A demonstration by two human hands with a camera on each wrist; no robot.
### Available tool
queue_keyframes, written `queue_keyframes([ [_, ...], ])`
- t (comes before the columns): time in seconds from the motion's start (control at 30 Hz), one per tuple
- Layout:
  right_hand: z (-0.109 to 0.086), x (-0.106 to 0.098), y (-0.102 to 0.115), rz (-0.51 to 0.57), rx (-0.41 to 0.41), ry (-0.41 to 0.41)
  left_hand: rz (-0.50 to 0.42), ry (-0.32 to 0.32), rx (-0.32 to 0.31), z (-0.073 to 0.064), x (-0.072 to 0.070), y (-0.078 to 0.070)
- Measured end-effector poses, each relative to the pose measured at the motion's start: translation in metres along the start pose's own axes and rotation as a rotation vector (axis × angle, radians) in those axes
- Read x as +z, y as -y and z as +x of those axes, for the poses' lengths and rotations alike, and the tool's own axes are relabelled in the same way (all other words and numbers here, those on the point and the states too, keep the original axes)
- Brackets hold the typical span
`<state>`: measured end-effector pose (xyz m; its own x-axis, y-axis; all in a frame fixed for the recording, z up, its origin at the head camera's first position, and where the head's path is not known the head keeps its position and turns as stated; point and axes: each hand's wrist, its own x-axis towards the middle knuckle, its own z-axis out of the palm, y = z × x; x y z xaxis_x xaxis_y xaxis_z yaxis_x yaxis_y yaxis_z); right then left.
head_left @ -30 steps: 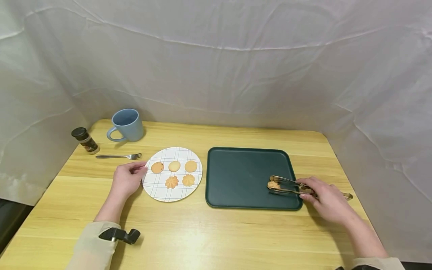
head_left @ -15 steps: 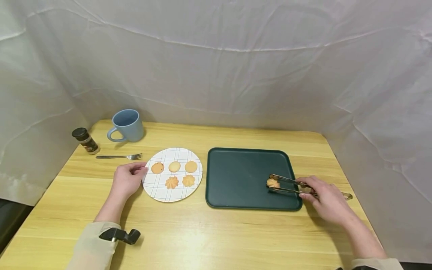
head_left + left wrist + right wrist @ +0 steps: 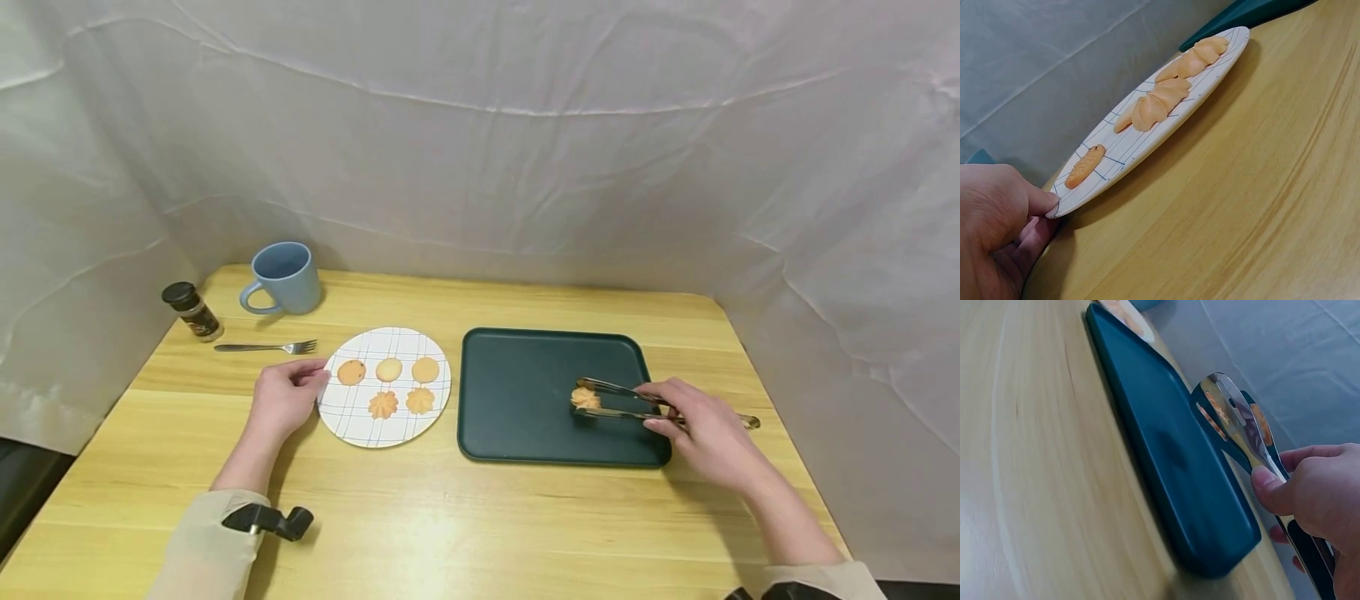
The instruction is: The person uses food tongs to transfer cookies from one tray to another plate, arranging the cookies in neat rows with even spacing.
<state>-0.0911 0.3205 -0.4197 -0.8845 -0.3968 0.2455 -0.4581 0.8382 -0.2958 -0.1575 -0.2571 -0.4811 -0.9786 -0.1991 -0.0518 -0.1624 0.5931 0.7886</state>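
My left hand (image 3: 283,398) pinches the left rim of a round white plate (image 3: 347,417) with a checked line pattern. In the left wrist view the thumb (image 3: 1041,202) lies over the rim, other fingers below. Several cookies rest on the plate, including a round speckled one (image 3: 351,372) and a ridged one (image 3: 383,406). With my right hand (image 3: 701,433) I grip metal tongs (image 3: 622,413). A ridged, flower-shaped cookie (image 3: 585,398) is caught between their tips, raised over the dark green tray (image 3: 517,400). Its shadow falls on the tray in the right wrist view.
At the back left stands a blue mug (image 3: 288,283). A fork (image 3: 262,347) lies in front of it, and a black-capped spice jar (image 3: 195,312) stands near the table's left edge. Pale cloth (image 3: 487,183) hangs behind and at both sides of the wooden table (image 3: 450,533).
The tongs have closed on the ridged cookie, and my right hand has moved left and lifted it off the tray. My left hand keeps its place on the plate rim.
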Motion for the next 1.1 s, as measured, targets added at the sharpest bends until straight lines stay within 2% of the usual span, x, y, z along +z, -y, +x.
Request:
queue_keyframes([
  [0.2,0.012,0.005,0.016,0.017,-0.033,-0.006,0.0,0.004,0.002,0.0,0.0,0.0],
  [0.47,0.029,0.014,0.037,0.039,-0.015,0.047,-0.006,0.007,0.0,0.0,0.0,0.0],
  [0.73,0.046,0.026,0.059,0.062,-0.033,0.077,-0.017,-0.005,0.012,0.0,0.001,0.002],
  [1.1,0.065,0.041,0.085,0.086,-0.091,0.083,-0.027,-0.004,0.013,0.001,0.001,0.003],
])
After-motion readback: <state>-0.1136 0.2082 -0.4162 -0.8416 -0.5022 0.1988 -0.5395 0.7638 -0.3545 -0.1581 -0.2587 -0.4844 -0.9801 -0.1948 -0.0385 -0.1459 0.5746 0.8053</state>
